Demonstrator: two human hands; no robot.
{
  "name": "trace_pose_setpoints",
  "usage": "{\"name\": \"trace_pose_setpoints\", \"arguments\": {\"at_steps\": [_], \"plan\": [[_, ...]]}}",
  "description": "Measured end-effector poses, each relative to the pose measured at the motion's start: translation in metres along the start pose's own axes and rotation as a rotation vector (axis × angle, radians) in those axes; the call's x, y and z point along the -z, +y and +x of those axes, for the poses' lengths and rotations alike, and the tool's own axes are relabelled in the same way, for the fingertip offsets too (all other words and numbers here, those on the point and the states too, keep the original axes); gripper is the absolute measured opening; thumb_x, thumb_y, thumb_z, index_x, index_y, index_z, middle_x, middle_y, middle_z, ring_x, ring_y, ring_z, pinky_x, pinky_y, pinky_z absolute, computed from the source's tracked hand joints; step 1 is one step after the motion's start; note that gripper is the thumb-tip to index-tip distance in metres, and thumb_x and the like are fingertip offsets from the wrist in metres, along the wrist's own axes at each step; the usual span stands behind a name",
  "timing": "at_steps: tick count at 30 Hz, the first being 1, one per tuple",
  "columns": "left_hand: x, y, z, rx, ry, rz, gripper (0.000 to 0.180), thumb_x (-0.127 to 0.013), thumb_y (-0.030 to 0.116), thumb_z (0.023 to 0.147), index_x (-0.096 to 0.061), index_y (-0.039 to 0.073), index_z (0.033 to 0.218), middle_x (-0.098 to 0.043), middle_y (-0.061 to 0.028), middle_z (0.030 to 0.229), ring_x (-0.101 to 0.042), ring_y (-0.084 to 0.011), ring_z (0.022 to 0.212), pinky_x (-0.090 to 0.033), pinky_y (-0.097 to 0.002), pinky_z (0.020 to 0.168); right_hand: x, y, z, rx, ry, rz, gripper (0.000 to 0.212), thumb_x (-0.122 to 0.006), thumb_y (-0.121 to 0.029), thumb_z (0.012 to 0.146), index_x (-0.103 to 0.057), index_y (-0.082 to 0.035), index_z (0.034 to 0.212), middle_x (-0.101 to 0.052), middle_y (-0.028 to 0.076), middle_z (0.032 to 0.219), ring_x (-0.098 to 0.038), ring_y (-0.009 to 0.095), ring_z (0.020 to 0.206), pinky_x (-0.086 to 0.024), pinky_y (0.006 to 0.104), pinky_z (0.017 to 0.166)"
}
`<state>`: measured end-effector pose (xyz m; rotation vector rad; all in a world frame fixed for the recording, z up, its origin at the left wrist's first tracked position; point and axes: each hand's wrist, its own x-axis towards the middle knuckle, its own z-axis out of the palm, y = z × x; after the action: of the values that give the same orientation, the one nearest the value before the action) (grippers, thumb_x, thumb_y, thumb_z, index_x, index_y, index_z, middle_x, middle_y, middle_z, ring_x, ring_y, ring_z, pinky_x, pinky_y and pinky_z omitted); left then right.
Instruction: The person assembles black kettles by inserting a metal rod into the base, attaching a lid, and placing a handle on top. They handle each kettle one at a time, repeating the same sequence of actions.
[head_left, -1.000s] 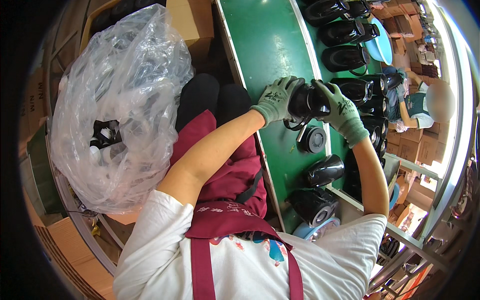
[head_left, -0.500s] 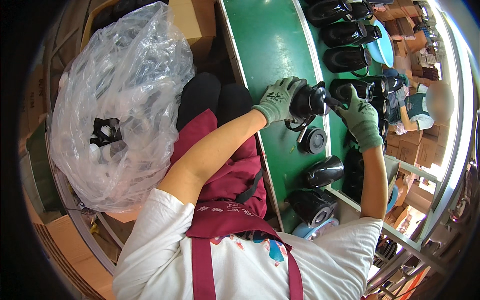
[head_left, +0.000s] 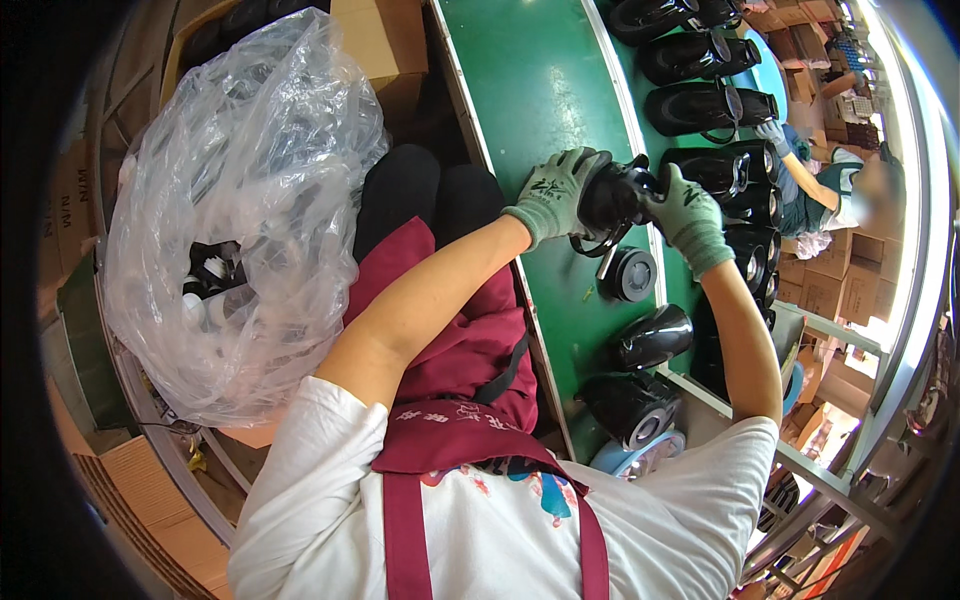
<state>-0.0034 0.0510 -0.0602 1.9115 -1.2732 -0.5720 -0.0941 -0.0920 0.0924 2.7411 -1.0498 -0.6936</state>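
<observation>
Saw left hand and right hand, both gloved, wrapped around black kettle body over green conveyor belt. Loose round base at 6 o'clock of it, unfitted. Finished-looking kettles at 1 o'clock; judged work midway.

The scene is brightly and evenly lit, with the strongest light on the far side of the green worktop, where the background washes out to near white. The clear plastic bag beside the worktop catches scattered glare on its folds. The glossy black housings on the worktop carry pale streaks of reflected light. Shadows are soft; a faint one lies on the worktop under the left hand. Straight worktop edges bow strongly, and a black vignette rings the frame. Detail softens toward that ring, while the centre stays sharp.
</observation>
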Motion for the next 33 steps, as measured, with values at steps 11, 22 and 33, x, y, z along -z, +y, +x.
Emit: {"name": "trace_pose_setpoints", "arguments": {"at_steps": [11,22,33], "plan": [[0.001,0.003,-0.004,-0.065,0.106,0.032,0.115,-0.09,0.05,0.062,-0.034,0.011,0.154,-0.044,-0.0167,0.147,-0.049,-0.0379,0.132,-0.043,-0.0502,0.112,-0.019,-0.009,-0.007,0.047,0.066,0.333,0.082,-0.081,-0.054,0.081,-0.047,-0.007,0.139,-0.07,0.028,0.111,-0.072,0.042,0.095,-0.059,0.0499,0.08],[-0.027,0.008,-0.013,-0.11,0.386,-0.022,0.106,-0.086,0.045,0.07,-0.034,0.001,0.152,-0.049,-0.0208,0.143,-0.049,-0.0398,0.132,-0.041,-0.0503,0.111,-0.037,-0.029,-0.014,0.118,0.378,0.223,0.066,-0.078,-0.054,0.081,-0.055,-0.023,0.135,-0.067,0.021,0.095,-0.071,0.039,0.084,-0.058,0.0495,0.073],[0.026,0.039,-0.011,-0.314,0.086,-0.46,0.088,-0.09,0.022,0.075,-0.046,0.004,0.149,-0.053,-0.0123,0.135,-0.056,-0.0267,0.124,-0.048,-0.0413,0.108,-0.04,0.064,-0.083,-0.082,0.641,0.789,0.056,-0.083,-0.039,0.081,-0.067,-0.011,0.127,-0.068,0.016,0.108,-0.07,0.032,0.1,-0.056,0.0418,0.086]]}}
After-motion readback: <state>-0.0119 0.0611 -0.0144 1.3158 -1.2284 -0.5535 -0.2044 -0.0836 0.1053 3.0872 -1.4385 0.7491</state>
